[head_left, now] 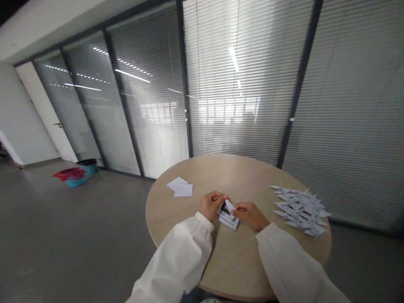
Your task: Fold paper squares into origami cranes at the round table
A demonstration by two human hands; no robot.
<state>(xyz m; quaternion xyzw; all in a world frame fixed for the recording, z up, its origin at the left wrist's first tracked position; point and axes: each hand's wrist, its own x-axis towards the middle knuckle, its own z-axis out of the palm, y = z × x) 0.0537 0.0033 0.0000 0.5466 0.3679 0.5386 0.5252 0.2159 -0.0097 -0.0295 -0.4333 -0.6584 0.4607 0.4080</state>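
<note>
A partly folded sheet of paper (227,219), printed with dark patches and text on one face and white on the other, is between my hands over the table. My left hand (212,205) pinches its upper left edge between thumb and fingers. On its right side, my right hand (250,215) grips a turned-over white flap with thumb and forefinger. The paper's lower corner points toward me. Parts of the sheet are hidden behind my fingers.
A round wooden table (227,172) carries several white paper pieces (181,187) at left and a dense cluster of folded paper cranes (301,208) near its right edge. Blind-covered glass panels (236,84) stand behind. Two lined bins, one red-lined (71,174), one black-lined (88,164), are on the floor.
</note>
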